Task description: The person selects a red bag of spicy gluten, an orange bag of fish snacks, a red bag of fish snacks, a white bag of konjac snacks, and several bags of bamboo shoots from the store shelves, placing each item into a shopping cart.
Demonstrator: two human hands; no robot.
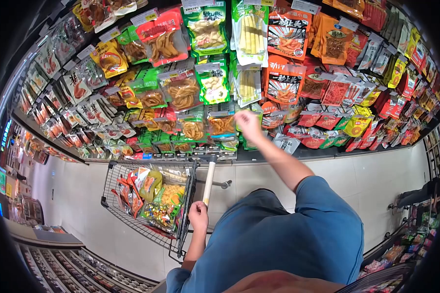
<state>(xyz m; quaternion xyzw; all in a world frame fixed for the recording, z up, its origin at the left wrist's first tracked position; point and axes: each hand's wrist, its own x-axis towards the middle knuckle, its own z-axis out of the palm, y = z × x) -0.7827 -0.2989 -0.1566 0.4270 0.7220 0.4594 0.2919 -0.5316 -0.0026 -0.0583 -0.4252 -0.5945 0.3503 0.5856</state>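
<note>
My right hand (248, 124) is stretched out to the snack rack, in front of the lower hanging packs, beside a blue-edged pack (221, 125). It is blurred, and its fingers cannot be made out well. Just above it hang green-and-white packs with pale yellow sticks (248, 83). My left hand (198, 215) is at the lower end of the pale cart handle (209, 181), its fingers curled against it. The wire cart (132, 225) stands left of my body and holds several bagged snacks, among them a colourful bag (160, 214) and a yellow one (173, 194).
Rows of hanging packs fill the rack, with red-orange packs (284, 83) right of my right hand. The rack's base edge (278, 160) runs along the tiled floor (352, 183). Another shelf (78, 266) stands lower left. Part of a person (418, 194) shows at the right.
</note>
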